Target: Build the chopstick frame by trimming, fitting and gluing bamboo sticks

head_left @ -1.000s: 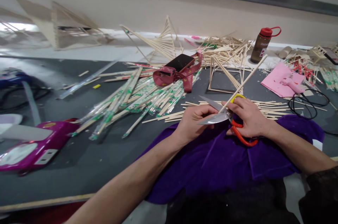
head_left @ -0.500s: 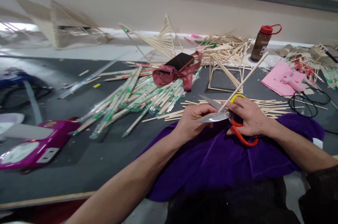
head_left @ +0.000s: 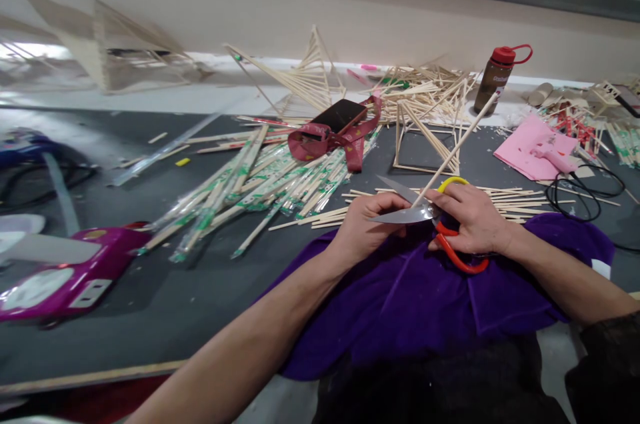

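Observation:
My right hand (head_left: 470,217) is wrapped round scissors (head_left: 400,216) with red and yellow handles, their blades parted. A thin wooden stick (head_left: 463,144) slants up to the right, its lower part between the blades close to the pivot. My left hand (head_left: 367,221) is closed with thumb and fingers at the stick's lower end, partly hidden behind the lower blade. Both hands are above a purple cloth (head_left: 400,317). Just beyond them lie loose wooden sticks (head_left: 520,201) on the dark table (head_left: 200,304).
Wrapped chopsticks (head_left: 280,177) are piled left of centre, with a phone (head_left: 343,115) and red strap (head_left: 355,151) on top. Behind stand stick frames (head_left: 427,144) and a bottle (head_left: 493,81). A pink glue gun (head_left: 557,157), black cable (head_left: 575,201) and magenta device (head_left: 85,277) flank these.
The stick has shifted slightly down and left between the blades, its upper tip now further left. My hands stay almost in place.

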Available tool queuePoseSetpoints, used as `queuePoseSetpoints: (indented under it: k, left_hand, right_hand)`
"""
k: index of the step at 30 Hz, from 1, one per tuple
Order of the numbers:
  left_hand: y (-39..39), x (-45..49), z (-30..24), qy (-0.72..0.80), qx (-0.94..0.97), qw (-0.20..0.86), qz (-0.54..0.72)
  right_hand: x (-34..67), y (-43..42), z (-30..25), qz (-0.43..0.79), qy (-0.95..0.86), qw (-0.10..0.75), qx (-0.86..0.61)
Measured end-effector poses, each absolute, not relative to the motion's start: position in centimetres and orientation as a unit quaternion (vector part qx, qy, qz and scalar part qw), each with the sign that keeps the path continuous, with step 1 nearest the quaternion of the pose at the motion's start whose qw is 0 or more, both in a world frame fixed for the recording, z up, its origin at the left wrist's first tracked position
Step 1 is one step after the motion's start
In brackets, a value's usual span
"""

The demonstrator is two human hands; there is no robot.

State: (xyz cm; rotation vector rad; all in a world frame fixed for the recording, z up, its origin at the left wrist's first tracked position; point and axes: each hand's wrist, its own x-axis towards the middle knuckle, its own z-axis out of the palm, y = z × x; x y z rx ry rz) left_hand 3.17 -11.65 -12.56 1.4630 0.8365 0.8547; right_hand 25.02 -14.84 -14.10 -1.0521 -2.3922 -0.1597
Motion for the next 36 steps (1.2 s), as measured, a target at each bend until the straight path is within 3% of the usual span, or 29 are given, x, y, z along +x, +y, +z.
queuePoseSetpoints:
  k: [13, 36]
  left_hand:
    - [-11.64, 3.32, -13.29, 0.346, 0.627, 0.569, 0.405]
    - [-12.04, 3.16, -12.31, 0.329, 0.7, 0.517, 0.366]
  right_hand:
    - [24.7, -15.17, -13.94, -0.074, -0.87, 0.265, -0.409]
    - [24.93, -14.84, -14.09, -0.01, -0.889, 0.245, -0.387]
